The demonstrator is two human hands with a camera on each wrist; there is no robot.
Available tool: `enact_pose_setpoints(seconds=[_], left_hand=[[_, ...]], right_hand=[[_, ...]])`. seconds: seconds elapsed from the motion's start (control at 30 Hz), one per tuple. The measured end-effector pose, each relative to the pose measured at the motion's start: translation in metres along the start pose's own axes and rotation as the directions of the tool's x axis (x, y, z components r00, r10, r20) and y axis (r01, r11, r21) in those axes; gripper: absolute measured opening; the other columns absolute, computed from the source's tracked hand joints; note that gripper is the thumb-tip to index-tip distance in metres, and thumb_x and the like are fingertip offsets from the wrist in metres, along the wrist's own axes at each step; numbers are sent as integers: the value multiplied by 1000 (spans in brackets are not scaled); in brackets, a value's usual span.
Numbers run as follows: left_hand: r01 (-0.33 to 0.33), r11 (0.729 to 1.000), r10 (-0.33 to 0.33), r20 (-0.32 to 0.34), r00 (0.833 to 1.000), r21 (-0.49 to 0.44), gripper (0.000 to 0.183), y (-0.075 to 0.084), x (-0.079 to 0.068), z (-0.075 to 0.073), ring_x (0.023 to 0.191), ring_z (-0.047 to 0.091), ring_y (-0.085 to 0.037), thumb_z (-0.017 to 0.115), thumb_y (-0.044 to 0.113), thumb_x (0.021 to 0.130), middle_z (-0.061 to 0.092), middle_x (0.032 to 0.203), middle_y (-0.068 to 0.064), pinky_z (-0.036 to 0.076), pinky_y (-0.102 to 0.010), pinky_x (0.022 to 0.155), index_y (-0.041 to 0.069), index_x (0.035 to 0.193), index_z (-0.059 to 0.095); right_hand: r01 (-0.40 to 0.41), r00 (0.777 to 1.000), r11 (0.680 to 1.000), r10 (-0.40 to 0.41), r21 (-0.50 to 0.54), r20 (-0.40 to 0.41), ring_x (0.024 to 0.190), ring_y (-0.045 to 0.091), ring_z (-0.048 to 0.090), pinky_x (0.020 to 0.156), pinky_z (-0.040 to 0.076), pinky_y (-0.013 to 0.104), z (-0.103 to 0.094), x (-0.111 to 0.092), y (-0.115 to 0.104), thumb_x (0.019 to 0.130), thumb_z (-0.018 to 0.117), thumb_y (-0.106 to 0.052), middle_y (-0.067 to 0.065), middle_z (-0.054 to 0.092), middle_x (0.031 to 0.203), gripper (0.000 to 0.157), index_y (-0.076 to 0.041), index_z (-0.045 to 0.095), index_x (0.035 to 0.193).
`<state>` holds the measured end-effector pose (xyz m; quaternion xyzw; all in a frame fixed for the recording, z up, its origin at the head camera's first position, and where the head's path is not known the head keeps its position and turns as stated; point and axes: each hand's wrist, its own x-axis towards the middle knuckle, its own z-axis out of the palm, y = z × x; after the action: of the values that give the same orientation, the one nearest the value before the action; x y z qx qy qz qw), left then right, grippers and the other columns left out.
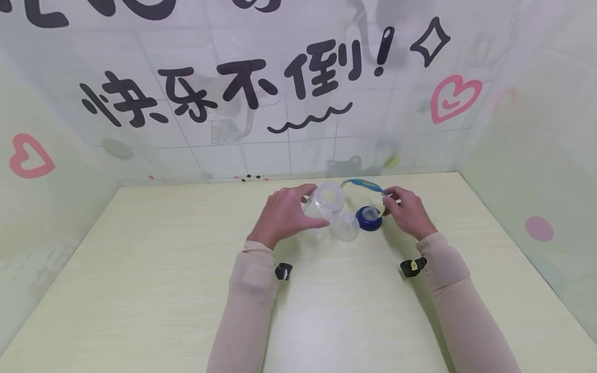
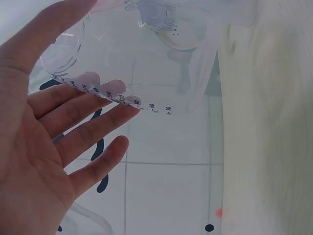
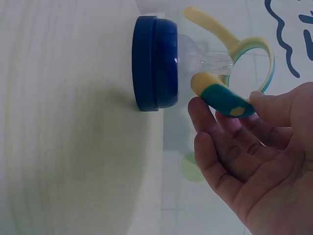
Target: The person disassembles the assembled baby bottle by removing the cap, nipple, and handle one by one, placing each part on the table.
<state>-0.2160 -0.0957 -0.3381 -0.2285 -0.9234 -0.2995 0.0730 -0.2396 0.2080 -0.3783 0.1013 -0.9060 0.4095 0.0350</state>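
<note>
In the head view my left hand (image 1: 285, 213) grips a clear baby bottle body (image 1: 318, 205), thumb on the near side and fingers on the far side. Its wide mouth is uncovered, and the left wrist view shows measuring marks along the wall. My right hand (image 1: 407, 211) pinches a yellow and blue-green bottle handle (image 3: 222, 100) between thumb and fingers, with its ring and curved grips showing in the right wrist view. Below the handle, a dark blue collar with a clear nipple (image 1: 369, 221) stands nipple up on the table. A clear dome cap (image 1: 346, 231) sits left of the collar.
The pale wooden table (image 1: 140, 290) runs back to a white wall (image 1: 298, 124) with black lettering and drawings. Side panels (image 1: 536, 171) enclose it left and right. Both wrists wear black camera mounts (image 1: 411, 267).
</note>
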Motion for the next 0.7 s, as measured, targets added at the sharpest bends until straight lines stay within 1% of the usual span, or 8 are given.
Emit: enact_pose_setpoints(seconds=[0.2, 0.47, 0.53, 0.7], left_hand=[[3, 1000, -3, 3, 1000, -7, 70, 0, 0, 0, 92, 66, -19, 85, 51, 69, 70, 98, 2, 50, -37, 77, 15, 126, 66], [9, 1000, -9, 5, 1000, -8, 71, 1, 0, -1, 92, 65, -17, 85, 50, 69, 70, 100, 1, 50, -37, 77, 14, 127, 65], [10, 1000, -10, 4, 1000, -8, 71, 1, -1, -1, 92, 65, -17, 85, 50, 69, 70, 100, 1, 51, -37, 77, 14, 127, 65], [10, 1000, -10, 6, 1000, -8, 72, 2, -1, -2, 93, 66, -19, 85, 50, 69, 70, 100, 0, 51, -37, 77, 13, 128, 65]], right_hand=[[-30, 999, 999, 31, -33, 31, 81, 35, 71, 66, 49, 34, 2, 0, 4, 104, 47, -10, 28, 66, 102, 32, 13, 55, 125], [-70, 995, 995, 75, -72, 64, 81, 33, 70, 67, 49, 33, 2, 0, 6, 104, 45, -9, 28, 66, 104, 33, 14, 55, 126], [-77, 994, 994, 82, -83, 65, 81, 33, 70, 68, 49, 34, 2, 0, 7, 104, 45, -9, 28, 65, 104, 33, 14, 55, 125], [-75, 995, 986, 84, -147, 60, 87, 34, 65, 73, 49, 41, 4, 0, 11, 103, 46, -9, 29, 65, 107, 32, 14, 57, 122]])
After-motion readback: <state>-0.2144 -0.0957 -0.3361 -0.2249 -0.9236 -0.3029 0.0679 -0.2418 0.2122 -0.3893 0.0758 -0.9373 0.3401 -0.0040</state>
